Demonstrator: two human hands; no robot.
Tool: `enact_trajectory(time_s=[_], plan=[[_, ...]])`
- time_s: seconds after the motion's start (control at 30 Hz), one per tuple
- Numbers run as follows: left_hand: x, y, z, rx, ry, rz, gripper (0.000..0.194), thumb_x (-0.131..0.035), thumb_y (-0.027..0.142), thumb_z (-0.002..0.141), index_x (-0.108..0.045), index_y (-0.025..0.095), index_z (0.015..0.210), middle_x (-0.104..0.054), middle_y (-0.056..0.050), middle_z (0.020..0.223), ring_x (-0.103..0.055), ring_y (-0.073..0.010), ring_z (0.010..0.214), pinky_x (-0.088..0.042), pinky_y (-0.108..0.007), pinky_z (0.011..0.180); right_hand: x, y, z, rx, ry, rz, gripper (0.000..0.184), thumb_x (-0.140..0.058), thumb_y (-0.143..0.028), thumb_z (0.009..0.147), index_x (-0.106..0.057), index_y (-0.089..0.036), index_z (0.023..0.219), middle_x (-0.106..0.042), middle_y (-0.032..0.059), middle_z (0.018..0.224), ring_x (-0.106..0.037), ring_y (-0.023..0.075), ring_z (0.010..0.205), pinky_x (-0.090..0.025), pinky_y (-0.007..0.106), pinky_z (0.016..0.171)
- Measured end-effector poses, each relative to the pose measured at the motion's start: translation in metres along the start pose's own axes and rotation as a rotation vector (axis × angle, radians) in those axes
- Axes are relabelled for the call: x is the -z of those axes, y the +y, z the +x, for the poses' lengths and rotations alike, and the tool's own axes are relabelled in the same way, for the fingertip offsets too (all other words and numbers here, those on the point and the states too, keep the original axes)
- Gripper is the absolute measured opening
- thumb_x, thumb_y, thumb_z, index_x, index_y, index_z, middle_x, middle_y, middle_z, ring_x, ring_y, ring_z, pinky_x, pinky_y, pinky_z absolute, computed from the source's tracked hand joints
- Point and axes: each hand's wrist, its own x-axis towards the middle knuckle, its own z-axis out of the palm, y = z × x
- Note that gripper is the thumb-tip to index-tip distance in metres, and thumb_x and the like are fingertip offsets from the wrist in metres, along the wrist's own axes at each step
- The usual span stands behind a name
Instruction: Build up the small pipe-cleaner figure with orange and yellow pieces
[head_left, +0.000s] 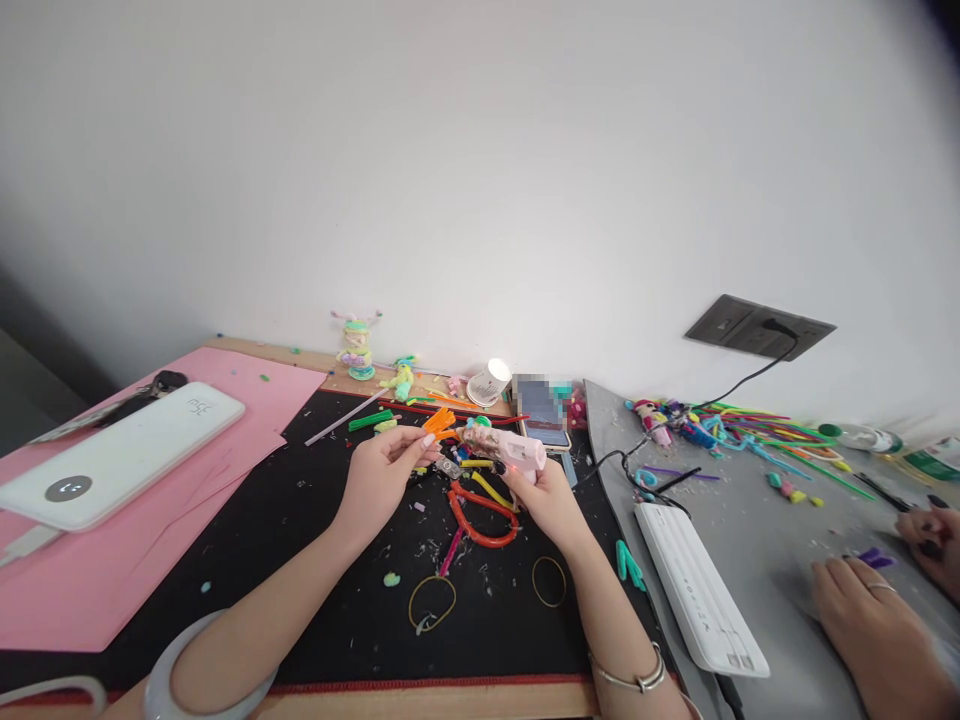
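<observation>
Between the fingertips of my left hand (379, 480) is a small bundle of orange pipe cleaners (439, 422). My right hand (546, 500) is wrapped round a pink hot glue gun (517, 449), its stained nozzle end pointing left at the orange bundle. Whether the nozzle touches the bundle I cannot tell. Below the hands lie a red-orange loop (491, 541), a yellow pipe cleaner piece (493, 491) and a magenta piece (451, 551). Just beyond my left hand are folded green pipe cleaners (370, 421).
A black mat (330, 610) with scraps lies underneath. A paper cup (489, 384), a phone (541, 415) and a pipe cleaner figure (358, 348) stand or lie along the wall. White power banks (127, 450) flank the mat. At right, another person's hands (862, 600) hold something purple.
</observation>
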Motion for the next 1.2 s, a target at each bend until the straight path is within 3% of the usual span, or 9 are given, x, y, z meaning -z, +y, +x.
enact_trajectory(time_s=[0.17, 0.37, 0.6, 0.7, 0.87, 0.97, 1.07, 1.2], plan=[[0.001, -0.002, 0.001, -0.004, 0.013, -0.010, 0.027, -0.068, 0.037, 0.071, -0.065, 0.013, 0.083, -0.071, -0.006, 0.075, -0.069, -0.0218, 0.073, -0.056, -0.037, 0.076, 0.002, -0.003, 0.000, 0.008, 0.010, -0.039, 0.037, -0.054, -0.038, 0.081, -0.065, -0.011, 0.105, -0.055, -0.0006, 0.063, -0.039, 0.0098, 0.053, -0.035, 0.021, 0.051], [0.002, -0.003, 0.002, 0.005, 0.047, -0.046, 0.029, -0.069, 0.037, 0.070, -0.065, 0.013, 0.085, -0.071, -0.005, 0.076, -0.069, -0.0205, 0.074, -0.056, -0.036, 0.076, 0.010, -0.002, 0.002, 0.040, 0.109, -0.095, 0.036, -0.055, -0.033, 0.080, -0.066, -0.012, 0.106, -0.065, 0.0052, 0.079, -0.051, 0.0158, 0.064, -0.041, 0.025, 0.060], [0.002, -0.002, 0.001, 0.037, 0.047, -0.113, 0.030, -0.071, 0.037, 0.069, -0.065, 0.013, 0.087, -0.071, -0.004, 0.077, -0.068, -0.0179, 0.072, -0.056, -0.034, 0.076, 0.030, 0.010, 0.006, -0.035, 0.589, -0.282, 0.039, -0.054, -0.041, 0.078, -0.067, -0.010, 0.098, -0.066, 0.0075, 0.075, -0.055, 0.0208, 0.067, -0.040, 0.028, 0.062], [0.002, -0.002, 0.000, 0.064, 0.016, -0.145, 0.029, -0.071, 0.036, 0.069, -0.065, 0.013, 0.087, -0.071, -0.004, 0.075, -0.068, -0.0176, 0.071, -0.056, -0.034, 0.075, 0.044, 0.016, 0.006, -0.142, 0.742, -0.497, 0.035, -0.048, -0.036, 0.081, -0.065, -0.013, 0.101, -0.067, 0.0110, 0.083, -0.058, 0.0248, 0.075, -0.040, 0.030, 0.065], [-0.001, 0.002, -0.002, 0.140, -0.055, -0.182, 0.031, -0.074, 0.036, 0.067, -0.065, 0.012, 0.085, -0.071, -0.004, 0.071, -0.068, -0.0183, 0.071, -0.056, -0.034, 0.075, 0.061, 0.029, 0.005, -0.388, 0.765, -0.781, 0.041, -0.043, -0.019, 0.079, -0.056, -0.008, 0.116, -0.060, 0.0213, 0.099, -0.057, 0.0305, 0.086, -0.040, 0.036, 0.070], [-0.003, 0.005, -0.004, 0.171, -0.087, -0.196, 0.033, -0.074, 0.036, 0.066, -0.065, 0.012, 0.086, -0.071, -0.005, 0.071, -0.068, -0.0188, 0.072, -0.056, -0.035, 0.077, 0.064, 0.039, 0.005, -0.459, 0.804, -0.867, 0.042, -0.041, -0.015, 0.079, -0.055, -0.007, 0.118, -0.056, 0.0244, 0.105, -0.054, 0.0347, 0.094, -0.039, 0.041, 0.074], [-0.004, 0.007, -0.005, 0.178, -0.131, -0.200, 0.034, -0.074, 0.037, 0.066, -0.065, 0.011, 0.087, -0.071, -0.005, 0.072, -0.069, -0.0195, 0.073, -0.056, -0.037, 0.078, 0.064, 0.048, 0.007, -0.396, 0.832, -0.885, 0.045, -0.041, -0.010, 0.075, -0.055, -0.009, 0.119, -0.053, 0.0233, 0.111, -0.051, 0.0348, 0.101, -0.038, 0.044, 0.081], [-0.004, 0.009, -0.007, 0.186, -0.158, -0.194, 0.034, -0.073, 0.038, 0.067, -0.064, 0.011, 0.086, -0.071, -0.007, 0.073, -0.069, -0.0204, 0.074, -0.055, -0.038, 0.079, 0.055, 0.048, 0.012, -0.137, 0.802, -0.834, 0.044, -0.043, -0.014, 0.076, -0.056, -0.008, 0.117, -0.051, 0.0219, 0.119, -0.046, 0.0329, 0.112, -0.035, 0.046, 0.093]])
